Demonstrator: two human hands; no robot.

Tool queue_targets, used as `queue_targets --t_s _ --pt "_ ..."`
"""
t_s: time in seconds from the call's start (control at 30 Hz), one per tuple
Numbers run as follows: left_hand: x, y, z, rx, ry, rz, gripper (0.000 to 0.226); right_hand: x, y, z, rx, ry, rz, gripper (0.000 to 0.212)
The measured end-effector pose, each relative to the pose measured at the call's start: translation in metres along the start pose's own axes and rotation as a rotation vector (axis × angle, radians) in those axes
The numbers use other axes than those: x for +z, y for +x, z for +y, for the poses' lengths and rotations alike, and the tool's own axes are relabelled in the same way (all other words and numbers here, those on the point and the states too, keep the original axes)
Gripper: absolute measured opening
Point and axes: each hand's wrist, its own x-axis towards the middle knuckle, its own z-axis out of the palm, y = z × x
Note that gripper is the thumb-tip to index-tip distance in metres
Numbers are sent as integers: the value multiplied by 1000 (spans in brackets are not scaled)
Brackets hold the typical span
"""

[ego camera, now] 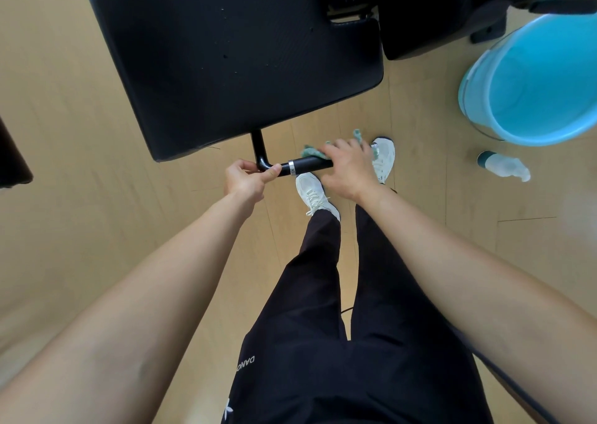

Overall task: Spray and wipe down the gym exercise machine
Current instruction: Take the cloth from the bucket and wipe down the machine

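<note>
A black padded seat point(226, 58) of the gym machine fills the upper middle of the view. Below its front edge a black handle bar point(307, 166) with a silver ring sticks out to the right. My left hand point(247, 179) grips the bend of that bar. My right hand point(347, 168) holds a green cloth point(311, 151) wrapped over the handle's grip; the cloth's ends show past my fingers. A white spray bottle point(504, 166) lies on its side on the floor to the right, apart from both hands.
A light blue bucket point(491, 113) stands on the wooden floor at the upper right, next to another black machine part point(429, 13). My legs and white shoes point(311, 194) are under the handle. A dark object point(13, 161) sits at the left edge.
</note>
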Motion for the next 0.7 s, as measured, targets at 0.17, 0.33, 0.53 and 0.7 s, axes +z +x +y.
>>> queue_targets --t_s 0.17,0.33,0.53,0.7 --pt "1 1 1 -11 -11 3 51 9 -10 -14 -89 307 168 43" --pt "1 0 -1 -5 -22 5 54 17 -38 4 132 501 401 40" --pt "1 5 -5 4 -14 7 48 27 -31 -5 247 619 460 36" --pt "1 11 -7 12 -9 6 45 46 -19 -48 -17 466 470 23"
